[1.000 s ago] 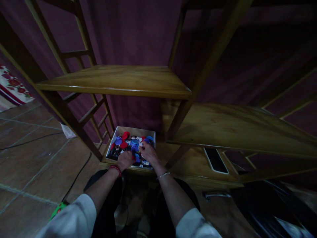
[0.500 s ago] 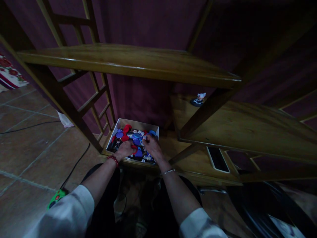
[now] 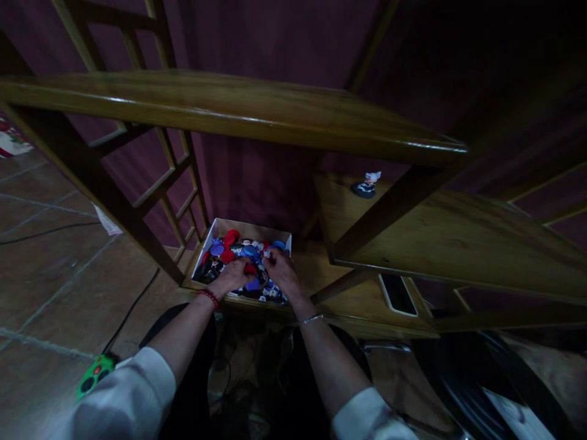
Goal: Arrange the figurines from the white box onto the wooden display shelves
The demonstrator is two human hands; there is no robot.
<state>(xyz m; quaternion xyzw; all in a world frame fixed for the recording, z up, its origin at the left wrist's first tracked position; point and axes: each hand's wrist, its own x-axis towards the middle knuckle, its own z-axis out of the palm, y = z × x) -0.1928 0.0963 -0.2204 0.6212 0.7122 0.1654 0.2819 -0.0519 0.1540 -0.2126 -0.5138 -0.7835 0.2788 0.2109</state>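
Observation:
A shallow white box [image 3: 206, 244] stands on the lowest wooden shelf, filled with several small figures and red, blue and purple pieces. Over its front left part, my left hand [image 3: 233, 275] has its fingers curled on a red piece [image 3: 250, 269]. Inside the right part of the box is my right hand [image 3: 280, 270], its fingers bent together near a blue round piece [image 3: 249, 251]; whatever they hold is too small and dark to make out. Another red piece [image 3: 232, 237] lies near the back of the box.
A wooden upper shelf [image 3: 229, 110] runs above the box. To the right are a small figurine [image 3: 368, 184] on a middle shelf [image 3: 435, 226] and a white-edged phone [image 3: 398, 294]. A green object [image 3: 95, 374] with a cable lies on the tiled floor.
The view has shifted slightly. My left hand stays at the red piece, which now shows less of its ring shape. My right hand has barely moved.

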